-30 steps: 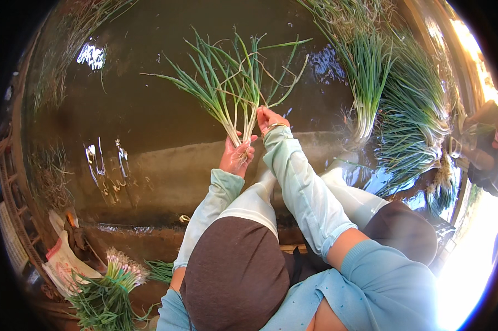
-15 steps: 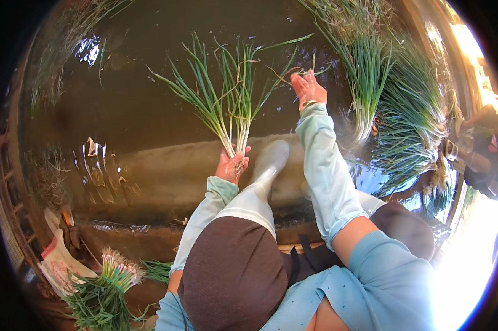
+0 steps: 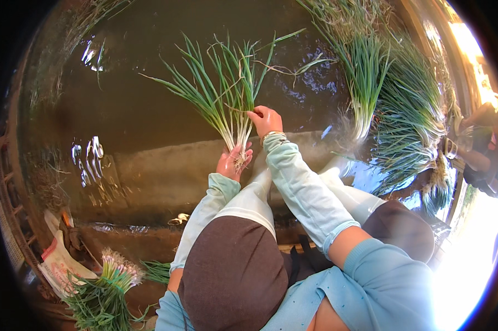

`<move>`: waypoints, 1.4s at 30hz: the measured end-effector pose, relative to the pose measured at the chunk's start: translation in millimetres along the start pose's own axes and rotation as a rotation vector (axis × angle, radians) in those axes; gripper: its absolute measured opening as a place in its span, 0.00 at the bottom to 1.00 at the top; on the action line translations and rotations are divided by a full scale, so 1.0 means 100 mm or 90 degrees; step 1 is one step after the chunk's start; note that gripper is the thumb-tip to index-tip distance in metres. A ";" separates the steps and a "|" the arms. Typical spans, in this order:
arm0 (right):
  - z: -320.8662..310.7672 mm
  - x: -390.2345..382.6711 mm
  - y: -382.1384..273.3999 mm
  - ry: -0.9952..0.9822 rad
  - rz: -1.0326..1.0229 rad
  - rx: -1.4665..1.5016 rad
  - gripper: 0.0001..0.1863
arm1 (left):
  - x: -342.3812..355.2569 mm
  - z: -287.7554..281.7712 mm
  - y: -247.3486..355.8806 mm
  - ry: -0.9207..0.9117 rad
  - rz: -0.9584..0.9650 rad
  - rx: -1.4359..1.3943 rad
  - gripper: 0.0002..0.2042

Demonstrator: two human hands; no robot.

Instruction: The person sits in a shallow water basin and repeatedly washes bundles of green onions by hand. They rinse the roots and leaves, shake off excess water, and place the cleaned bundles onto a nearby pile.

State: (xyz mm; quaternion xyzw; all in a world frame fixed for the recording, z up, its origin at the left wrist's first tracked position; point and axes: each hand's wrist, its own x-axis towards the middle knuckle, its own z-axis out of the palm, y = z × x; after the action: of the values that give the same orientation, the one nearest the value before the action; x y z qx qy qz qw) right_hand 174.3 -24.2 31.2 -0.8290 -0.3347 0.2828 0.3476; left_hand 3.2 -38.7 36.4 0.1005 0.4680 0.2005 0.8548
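My left hand (image 3: pixel 233 161) grips the white root end of a bunch of green onions (image 3: pixel 224 96) that fans upward over brown water (image 3: pixel 138 99). My right hand (image 3: pixel 266 120) pinches a stalk on the right side of the same bunch, just above the white stems. Both arms wear pale blue sleeves and my knees show below them.
Heaps of loose green onions (image 3: pixel 389 110) lie in the water at the upper right. A tied bunch of onions (image 3: pixel 102 289) rests at the lower left beside a white sack (image 3: pixel 56 259). A submerged concrete step (image 3: pixel 160 176) runs across below the hands. Another person (image 3: pixel 483 149) sits at the right edge.
My right hand swung out to the right away from the bunch, then came back and took hold of a stalk. My left hand kept the bunch's root end in place.
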 end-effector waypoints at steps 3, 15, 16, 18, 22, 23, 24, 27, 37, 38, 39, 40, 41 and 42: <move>0.00 -0.01 0.10 -0.098 0.201 0.195 0.16 | 0.02 -0.06 0.04 -0.007 -0.087 -0.047 0.13; 0.05 -0.06 0.14 0.111 0.326 0.407 0.06 | 0.05 -0.02 -0.10 -0.032 -0.031 -0.066 0.10; 0.06 -0.05 0.15 0.116 0.359 0.463 0.07 | 0.05 -0.02 -0.09 -0.041 -0.026 -0.057 0.10; 0.06 -0.02 0.18 0.125 0.419 0.564 0.08 | 0.04 0.00 -0.07 -0.057 -0.021 -0.051 0.10; 0.08 0.06 0.19 0.184 0.479 0.722 0.09 | 0.06 0.07 0.03 -0.074 -0.022 -0.050 0.11; 0.08 0.09 0.17 0.214 0.495 0.755 0.09 | 0.06 0.09 0.06 -0.064 -0.022 -0.043 0.11; 0.08 0.11 0.15 0.237 0.498 0.763 0.09 | 0.06 0.12 0.08 -0.073 -0.025 -0.053 0.11; 0.04 0.20 0.08 0.245 0.506 0.691 0.09 | 0.06 0.19 0.15 -0.076 -0.026 -0.063 0.11; 0.02 0.65 0.36 0.417 0.214 0.356 0.05 | -0.01 0.05 0.13 -0.123 -0.001 -0.063 0.11; -0.24 0.89 0.41 0.428 0.269 0.243 0.05 | -0.05 -0.01 0.12 -0.088 -0.017 -0.046 0.12; -0.52 1.02 0.46 0.321 0.251 0.288 0.06 | -0.06 -0.05 0.12 -0.120 -0.014 -0.058 0.11; -0.85 1.14 0.48 0.186 0.248 0.234 0.07 | -0.08 -0.07 0.09 -0.101 -0.030 -0.051 0.10; -0.99 1.23 0.43 0.212 0.241 0.406 0.10 | -0.09 -0.10 0.06 -0.061 -0.056 -0.036 0.09; -1.10 1.23 0.38 0.193 0.214 0.459 0.12 | -0.06 -0.10 0.06 -0.063 -0.073 -0.040 0.10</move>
State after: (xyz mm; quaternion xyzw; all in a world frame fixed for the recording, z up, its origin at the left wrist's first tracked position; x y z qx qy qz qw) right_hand 340.8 5.4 39.1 -0.7296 -0.0198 0.3092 0.6097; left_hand -9.5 -35.6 37.6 0.0564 0.4234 0.1603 0.8899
